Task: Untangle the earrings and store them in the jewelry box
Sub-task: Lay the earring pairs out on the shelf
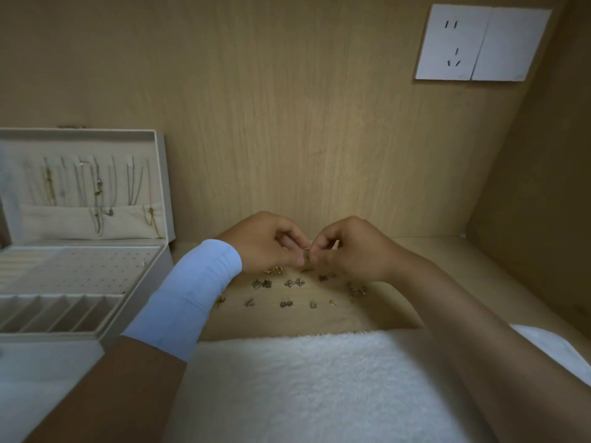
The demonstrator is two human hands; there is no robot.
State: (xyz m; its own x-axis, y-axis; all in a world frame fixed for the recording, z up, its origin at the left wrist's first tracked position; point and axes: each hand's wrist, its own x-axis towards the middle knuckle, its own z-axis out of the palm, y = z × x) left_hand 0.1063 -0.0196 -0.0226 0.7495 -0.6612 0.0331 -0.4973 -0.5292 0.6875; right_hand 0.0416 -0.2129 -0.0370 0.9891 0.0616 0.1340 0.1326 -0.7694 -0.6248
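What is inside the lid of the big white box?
Thin necklaces hang in a row inside the jewelry box lid. Some lower ends slip into a cloth pocket, which hides them.

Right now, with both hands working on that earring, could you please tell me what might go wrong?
The tiny earring pinched between the left hand and right hand could slip from either grip and fall among the earrings laid out beneath, or into the fluffy white cloth, where it might be hard to spot.
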